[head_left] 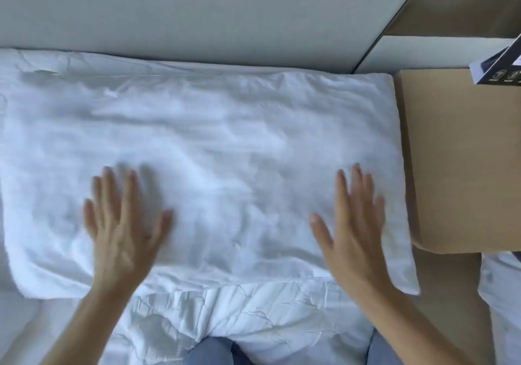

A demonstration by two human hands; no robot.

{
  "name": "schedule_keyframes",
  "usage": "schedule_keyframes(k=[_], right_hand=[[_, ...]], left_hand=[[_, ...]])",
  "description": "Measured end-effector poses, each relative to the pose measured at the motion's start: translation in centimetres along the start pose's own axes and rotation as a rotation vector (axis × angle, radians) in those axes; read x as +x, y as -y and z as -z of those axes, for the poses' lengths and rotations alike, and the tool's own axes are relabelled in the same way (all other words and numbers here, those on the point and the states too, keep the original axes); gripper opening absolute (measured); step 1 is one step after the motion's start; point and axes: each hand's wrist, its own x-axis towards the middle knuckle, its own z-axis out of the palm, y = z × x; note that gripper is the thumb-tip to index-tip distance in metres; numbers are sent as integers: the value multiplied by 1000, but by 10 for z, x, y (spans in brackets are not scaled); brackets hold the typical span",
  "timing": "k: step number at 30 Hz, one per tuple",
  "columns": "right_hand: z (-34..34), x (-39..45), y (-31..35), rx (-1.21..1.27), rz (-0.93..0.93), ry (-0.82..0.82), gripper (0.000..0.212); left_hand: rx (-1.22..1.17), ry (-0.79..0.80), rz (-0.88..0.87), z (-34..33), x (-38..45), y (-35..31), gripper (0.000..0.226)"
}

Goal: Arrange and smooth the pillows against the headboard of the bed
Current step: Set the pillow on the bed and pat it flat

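A white, wrinkled pillow (214,150) lies flat across the bed, its far edge against the pale grey headboard (197,9). My left hand (121,223) rests palm down on the pillow's near left part, fingers spread and blurred. My right hand (352,223) lies palm down on the near right part, fingers spread too. Neither hand grips anything. A second white pillow edge (33,60) shows behind at the far left. A crumpled white quilt (239,316) lies below the pillow.
A tan bedside table (462,161) stands right of the pillow, with a dark box (501,66) at its far corner. Brown floor (456,294) runs beside the bed. My blue-clad knees (211,350) press on the quilt.
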Motion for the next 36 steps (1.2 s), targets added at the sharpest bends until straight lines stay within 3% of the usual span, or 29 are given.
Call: schedule_keyframes(k=[3, 5, 9, 13, 16, 20, 22, 24, 28, 31, 33, 36], right_hand=[[-29, -10, 97, 94, 441, 65, 71], [-44, -4, 90, 30, 584, 105, 75], [-29, -8, -49, -314, 444, 250, 110], [12, -20, -122, -413, 122, 287, 114], [16, -2, -70, -305, 143, 230, 127], [-27, 5, 63, -181, 514, 190, 148], [-40, 8, 76, -184, 553, 219, 145], [-38, 11, 39, -256, 506, 290, 143], [1, 0, -69, -408, 269, 452, 150], [31, 3, -103, -405, 84, 471, 144], [37, 16, -86, -340, 75, 400, 135], [21, 42, 7, -188, 285, 368, 139]], left_hand=[[-38, 36, -502, -22, -40, -83, 72], [54, 89, -563, -38, -38, -74, 72], [298, 162, -309, -38, -45, 47, 95], [191, 294, -44, -4, -44, 125, 109], [104, 153, -102, 9, -26, 77, 123], [147, 86, -682, -16, -32, -50, 129], [252, 104, -792, -31, -31, -59, 125], [381, 129, -720, -36, -25, -18, 122], [442, 247, -410, -11, -35, 93, 105], [375, 319, -310, 12, -38, 127, 115], [245, 253, -310, 20, -24, 108, 122], [116, 96, -487, 19, 7, 25, 125]])
